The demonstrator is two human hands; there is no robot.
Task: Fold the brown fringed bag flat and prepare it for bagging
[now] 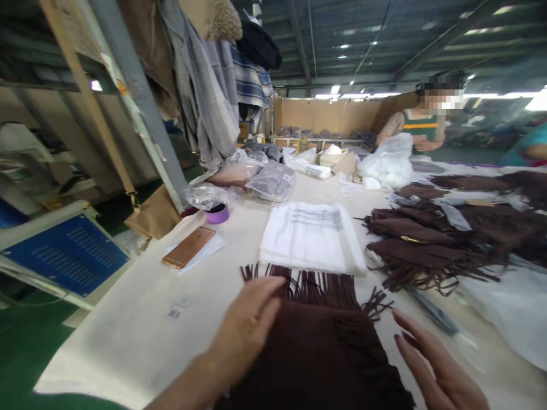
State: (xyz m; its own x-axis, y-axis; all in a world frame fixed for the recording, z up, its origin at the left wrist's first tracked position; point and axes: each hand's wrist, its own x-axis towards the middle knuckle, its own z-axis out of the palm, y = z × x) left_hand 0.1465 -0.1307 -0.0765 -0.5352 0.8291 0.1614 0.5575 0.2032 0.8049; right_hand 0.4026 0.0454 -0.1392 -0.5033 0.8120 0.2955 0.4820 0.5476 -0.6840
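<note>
Scarf (316,347): brown; long axis runs away from us, fringe at the far end.
Writing: bag stack (314,236) print unreadable.
Left hand (248,327): flat on scarf, fingers together.
Right hand (431,364): beside scarf, fingers spread.

bright ceiling strips | window glare right | edges warped, blurred

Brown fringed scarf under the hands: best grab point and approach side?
Probably the two long side edges of the brown scarf, one from each side. It lies flat, folded, fringe pointing away toward the stack of clear bags. The left hand already rests on its left edge; the right hand hovers open beside the right.
</note>
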